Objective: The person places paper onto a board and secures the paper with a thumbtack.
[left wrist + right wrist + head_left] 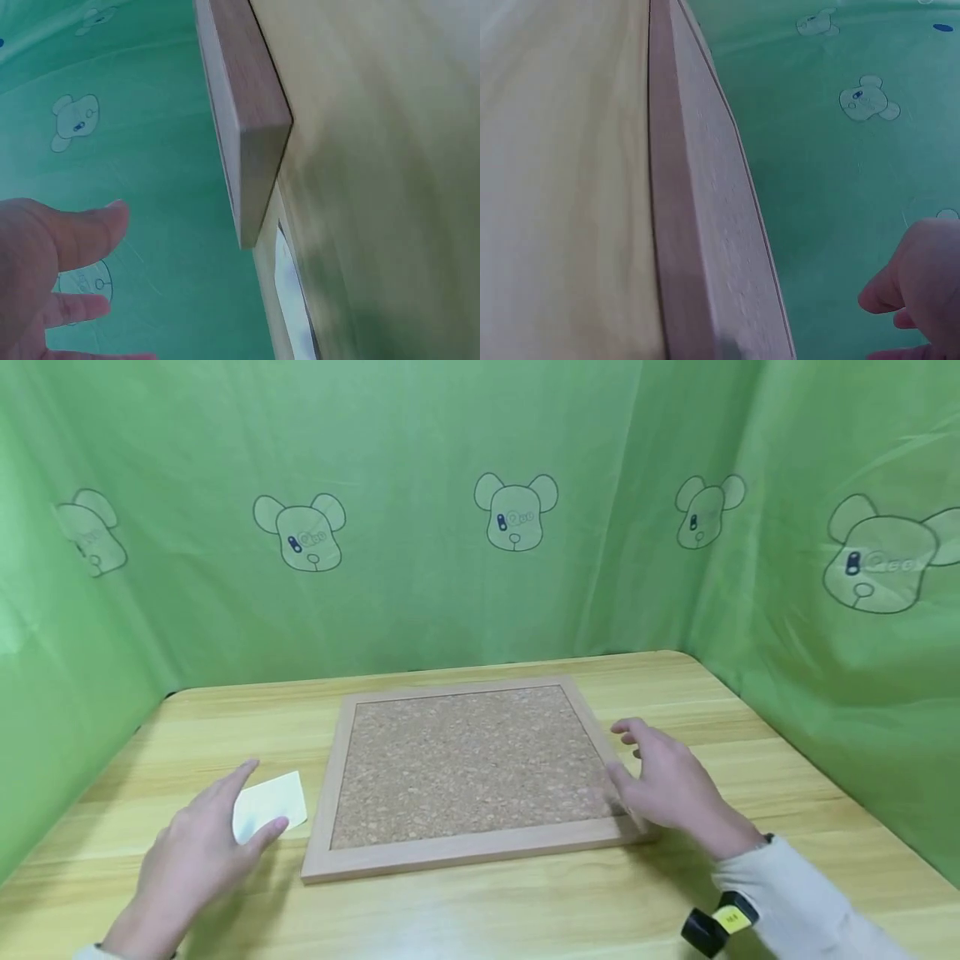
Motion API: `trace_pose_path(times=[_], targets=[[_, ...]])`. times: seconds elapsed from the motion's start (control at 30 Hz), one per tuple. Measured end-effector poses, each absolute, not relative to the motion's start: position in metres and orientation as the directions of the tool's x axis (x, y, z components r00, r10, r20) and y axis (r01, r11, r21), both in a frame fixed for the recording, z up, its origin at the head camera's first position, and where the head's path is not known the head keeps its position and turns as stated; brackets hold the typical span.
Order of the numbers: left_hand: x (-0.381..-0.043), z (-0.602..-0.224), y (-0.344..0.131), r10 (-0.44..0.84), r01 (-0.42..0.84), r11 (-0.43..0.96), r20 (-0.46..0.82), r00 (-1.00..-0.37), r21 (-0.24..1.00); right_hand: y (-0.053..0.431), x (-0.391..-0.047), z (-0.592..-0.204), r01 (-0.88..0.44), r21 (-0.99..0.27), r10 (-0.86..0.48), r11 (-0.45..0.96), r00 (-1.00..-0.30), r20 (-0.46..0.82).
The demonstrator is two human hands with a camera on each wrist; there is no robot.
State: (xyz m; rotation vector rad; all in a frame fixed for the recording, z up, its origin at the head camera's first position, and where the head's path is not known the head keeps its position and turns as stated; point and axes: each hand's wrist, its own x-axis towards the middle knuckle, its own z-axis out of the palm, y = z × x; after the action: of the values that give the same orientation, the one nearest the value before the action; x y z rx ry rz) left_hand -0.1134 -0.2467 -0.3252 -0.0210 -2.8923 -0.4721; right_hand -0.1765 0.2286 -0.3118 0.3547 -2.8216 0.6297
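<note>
At the near side, a strip of tabletop (450,914) runs in front of the work and gives room for drawing the forearms back. The left hand (198,843) is spread wide, thumb apart from the fingers, and holds nothing; in the head view it partly overlaps a white card (273,802), while the left wrist view shows hand and card apart. The right hand (667,781) has its fingers loosely bent with a wide gap to the thumb, and grips nothing; its thumb overlaps the right rail in the head view, but contact cannot be told. Between the hands, the framed corkboard (465,768) lies flat, cork face up, with the card just beside its left rail. The step in hand is judged to be positioning at the board's two sides, with no grip made. If the board is to be handled, the next move calls for fingers on both side rails, with the left hand kept off the card. The right side offers broad tabletop; the left gap is narrow at the card. Beyond the far rail, only a narrow strip remains before the table's edge, where the green curtain (412,610) limits rearward travel.
</note>
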Motion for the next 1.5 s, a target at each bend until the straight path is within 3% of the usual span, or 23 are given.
trace_pose_path(times=[0.57, 0.83, 1.5], targets=[[-0.138, -0.339, -0.293, 0.013, -0.004, 0.96, -0.06, -0.998, 0.281, 0.261, -0.221, -0.324, -0.202, -0.432, -0.15, 0.879, -0.977, 0.152], [-0.145, -0.338, -0.298, -0.019, -0.055, 0.957, -0.126, -0.992, 0.285, 0.273, -0.238, -0.328, -0.187, -0.381, -0.188, 0.906, -0.982, 0.033], [-0.159, -0.33, -0.3, -0.036, -0.108, 0.934, -0.21, -0.977, 0.341, 0.292, -0.256, -0.33, -0.229, -0.301, -0.247, 0.926, -0.969, -0.022]])
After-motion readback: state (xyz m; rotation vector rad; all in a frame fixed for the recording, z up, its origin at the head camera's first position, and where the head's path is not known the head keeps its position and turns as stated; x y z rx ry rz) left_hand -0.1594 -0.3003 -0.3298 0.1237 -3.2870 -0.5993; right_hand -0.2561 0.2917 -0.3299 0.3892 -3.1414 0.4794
